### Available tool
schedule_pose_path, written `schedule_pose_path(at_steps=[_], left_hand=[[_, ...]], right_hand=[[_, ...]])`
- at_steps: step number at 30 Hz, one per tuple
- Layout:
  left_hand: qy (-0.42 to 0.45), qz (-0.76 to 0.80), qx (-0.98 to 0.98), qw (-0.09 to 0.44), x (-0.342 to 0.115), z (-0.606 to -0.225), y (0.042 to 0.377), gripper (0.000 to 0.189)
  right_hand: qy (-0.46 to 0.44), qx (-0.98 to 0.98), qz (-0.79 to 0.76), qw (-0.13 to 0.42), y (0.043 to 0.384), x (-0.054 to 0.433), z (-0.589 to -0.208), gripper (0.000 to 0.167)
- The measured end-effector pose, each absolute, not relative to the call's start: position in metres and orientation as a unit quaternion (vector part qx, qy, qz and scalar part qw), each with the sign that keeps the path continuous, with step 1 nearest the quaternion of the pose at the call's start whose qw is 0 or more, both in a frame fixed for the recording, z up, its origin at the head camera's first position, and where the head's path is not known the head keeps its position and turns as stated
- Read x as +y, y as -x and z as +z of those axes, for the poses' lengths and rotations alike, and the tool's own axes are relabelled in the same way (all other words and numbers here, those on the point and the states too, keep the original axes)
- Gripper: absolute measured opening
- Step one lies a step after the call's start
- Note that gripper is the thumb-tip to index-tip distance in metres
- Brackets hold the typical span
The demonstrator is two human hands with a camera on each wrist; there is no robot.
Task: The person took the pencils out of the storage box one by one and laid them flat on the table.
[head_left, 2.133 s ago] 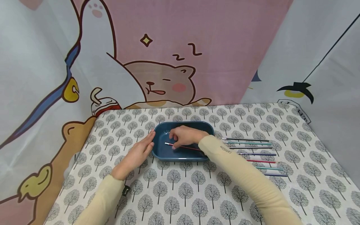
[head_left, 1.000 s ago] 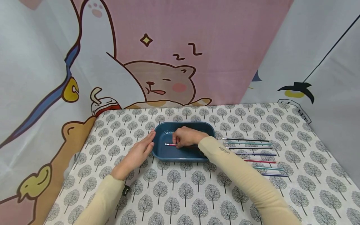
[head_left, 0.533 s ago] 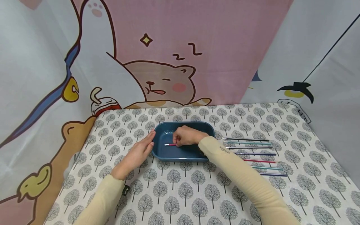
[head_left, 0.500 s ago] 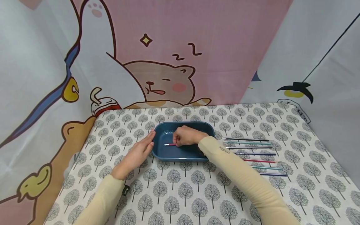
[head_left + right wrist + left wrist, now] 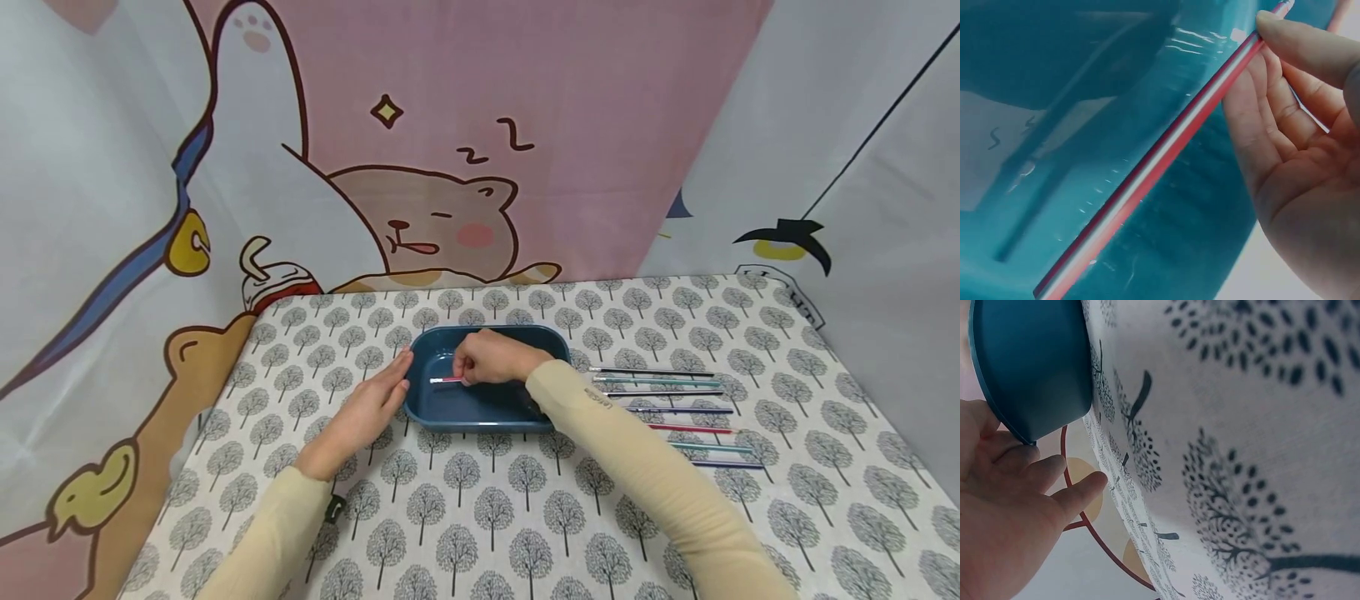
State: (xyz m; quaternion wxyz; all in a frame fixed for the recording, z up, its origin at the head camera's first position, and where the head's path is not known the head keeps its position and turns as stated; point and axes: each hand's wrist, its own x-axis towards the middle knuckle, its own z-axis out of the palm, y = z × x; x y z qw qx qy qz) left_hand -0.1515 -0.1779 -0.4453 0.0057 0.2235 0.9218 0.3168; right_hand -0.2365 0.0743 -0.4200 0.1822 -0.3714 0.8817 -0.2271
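My right hand (image 5: 495,358) is over the inside of a dark blue rectangular tray (image 5: 480,427), pinching a red pencil (image 5: 447,380) near its silver-and-white end. That end points left, and the hand hides the rest from above. In the right wrist view, thumb and fingertips of the right hand (image 5: 1310,137) hold the red pencil (image 5: 1160,156), which has a white stripe, above the tray's glossy floor. My left hand (image 5: 367,408), fingers nearly straight, touches the tray's left end. The left wrist view has fingertips of the left hand (image 5: 1010,512) against the tray's rim (image 5: 988,394).
Right of the tray, several pencils lie side by side in a row, among them a black pencil (image 5: 652,372), a red pencil (image 5: 693,428) and a purple pencil (image 5: 731,465). A tree-patterned cloth (image 5: 480,517) covers the table. A cartoon-printed curtain (image 5: 585,150) hangs behind.
My right fingers, spread over the pencil earlier, have closed on it. Since half a second ago, hand and pencil have shifted slightly left and away from me. The left hand has stayed put.
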Motion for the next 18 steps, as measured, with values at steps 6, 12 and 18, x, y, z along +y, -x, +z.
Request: schedule_pose_path(at_steps=[6, 12, 18], left_hand=[[-0.226, 0.313, 0.922, 0.01, -0.178, -0.444, 0.151, 0.052], [-0.23, 0.31, 0.923, 0.008, -0.179, -0.445, 0.151, 0.051], [-0.229, 0.308, 0.923, 0.007, -0.179, -0.445, 0.151, 0.051]], right_hand=[[0.37, 0.878, -0.241, 0.184, 0.235, 0.075, -0.409, 0.008], [0.366, 0.877, -0.254, 0.181, 0.233, 0.078, -0.401, 0.008], [0.363, 0.873, -0.276, 0.171, 0.232, 0.081, -0.391, 0.007]])
